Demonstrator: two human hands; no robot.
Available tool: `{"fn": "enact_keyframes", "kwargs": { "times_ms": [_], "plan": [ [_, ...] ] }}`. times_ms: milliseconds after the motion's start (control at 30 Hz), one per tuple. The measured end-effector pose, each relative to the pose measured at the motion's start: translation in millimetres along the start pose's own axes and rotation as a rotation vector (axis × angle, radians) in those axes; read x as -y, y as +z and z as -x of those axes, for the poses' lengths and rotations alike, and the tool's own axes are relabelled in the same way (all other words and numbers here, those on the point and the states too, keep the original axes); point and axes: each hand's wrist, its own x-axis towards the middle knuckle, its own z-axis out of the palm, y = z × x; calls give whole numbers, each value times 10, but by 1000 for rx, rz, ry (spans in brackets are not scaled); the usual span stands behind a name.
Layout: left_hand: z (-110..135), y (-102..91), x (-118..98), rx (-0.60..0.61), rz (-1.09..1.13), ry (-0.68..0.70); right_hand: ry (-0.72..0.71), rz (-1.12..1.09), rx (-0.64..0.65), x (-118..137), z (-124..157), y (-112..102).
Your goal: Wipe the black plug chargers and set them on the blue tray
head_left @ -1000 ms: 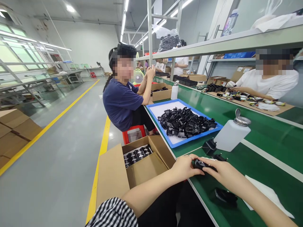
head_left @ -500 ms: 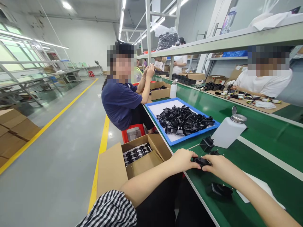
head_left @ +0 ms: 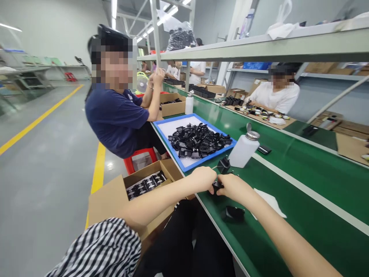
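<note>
Between my two hands is a black power adapter (head_left: 217, 186), held just above the green table edge. My left hand (head_left: 204, 178) is closed on its left side. From the right, the fingers of my right hand (head_left: 230, 186) are closed on the same adapter and hide part of it. Another black adapter (head_left: 223, 165) stands behind my hands, beside a white pump bottle (head_left: 245, 150) with its metal lid raised. A further black adapter (head_left: 234, 214) lies nearer to me, its pins pointing right. A white cloth or paper (head_left: 270, 203) lies under my right forearm.
A blue-rimmed tray (head_left: 184, 168) heaped with black adapters sits farther along the table. On the left below the table edge is an open cardboard box (head_left: 108, 200) holding packed adapters. A co-worker in dark blue (head_left: 115, 119) sits beyond it; another person in white (head_left: 276, 96) works across the table.
My view has swung to the right and the scene has shifted left. Both hands keep hold of the adapter; my left hand now covers more of it.
</note>
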Motion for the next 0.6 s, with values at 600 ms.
{"fn": "enact_keyframes", "kwargs": {
  "times_ms": [600],
  "plan": [
    [1,-77,-91,-26,31,-107,46,-97,3,-37,73,-102]
  ]
}}
